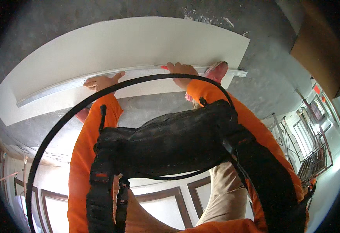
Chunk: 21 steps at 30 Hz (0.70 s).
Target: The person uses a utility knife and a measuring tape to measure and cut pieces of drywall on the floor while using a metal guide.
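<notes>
white board (131, 50), flat on the grey floor (269, 77), spans the upper half of frame from far left to right of centre. metal straightedge (142, 71) lies lengthwise on it, its left end unheld at mid-left, so that stretch seems likeliest to drift; worth checking before any pass. left hand (102, 82), left of centre: fingers spread flat on the straightedge, thumb out, grasping nothing. it should press down firmly, fingertips back from the edge the tool follows. red tool (164, 67), upper centre, shows at the straightedge's far edge, mostly hidden; its kind cannot be told. right hand (182, 72) has fingers curled round it; steady angle, even pressure, snug to the metal should give a clean line. red shoe (216, 72), right of centre, overlaps the straightedge near its right end; its weight cannot be judged, but firm pressure there would help stop swing.
</notes>
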{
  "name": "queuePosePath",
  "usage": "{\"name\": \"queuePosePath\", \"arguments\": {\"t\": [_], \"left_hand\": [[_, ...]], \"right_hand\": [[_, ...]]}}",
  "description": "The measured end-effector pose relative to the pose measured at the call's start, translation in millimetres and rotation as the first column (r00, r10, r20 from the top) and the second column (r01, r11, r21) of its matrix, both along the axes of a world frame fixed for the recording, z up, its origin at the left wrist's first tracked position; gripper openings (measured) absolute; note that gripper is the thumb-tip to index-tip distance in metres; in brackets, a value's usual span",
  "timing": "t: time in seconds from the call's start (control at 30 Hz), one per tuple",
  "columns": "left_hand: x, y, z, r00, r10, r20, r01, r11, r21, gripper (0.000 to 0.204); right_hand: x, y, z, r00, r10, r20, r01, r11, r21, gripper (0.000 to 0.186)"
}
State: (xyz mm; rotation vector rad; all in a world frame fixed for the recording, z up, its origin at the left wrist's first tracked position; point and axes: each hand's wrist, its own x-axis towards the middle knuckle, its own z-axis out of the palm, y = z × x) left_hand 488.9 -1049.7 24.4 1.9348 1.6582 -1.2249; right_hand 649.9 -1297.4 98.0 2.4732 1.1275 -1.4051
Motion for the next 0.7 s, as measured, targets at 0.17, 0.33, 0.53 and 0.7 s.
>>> {"name": "queuePosePath", "arguments": {"t": [0.17, 0.33, 0.53, 0.7], "left_hand": [[-21, 6, -5, 0.932, -0.287, 0.223, 0.32, 0.939, -0.127, 0.124], [13, -14, -3, 0.933, -0.359, 0.024, 0.358, 0.921, -0.151, 0.15], [0, 1, 7, 0.984, -0.176, -0.016, 0.176, 0.984, 0.024, 0.155], [-20, 24, 13, 0.949, -0.305, -0.081, 0.3, 0.952, -0.069, 0.121]], "right_hand": [[-1, 8, -6, 1.0, -0.003, -0.017, 0.003, 1.0, 0.008, 0.017], [12, -16, -7, 0.996, -0.018, -0.091, 0.008, 0.994, -0.105, 0.021], [55, -53, 16, 0.992, 0.045, -0.118, -0.053, 0.997, -0.063, 0.026], [61, -125, 3, 0.989, 0.091, -0.114, -0.102, 0.991, -0.091, 0.029]]}}
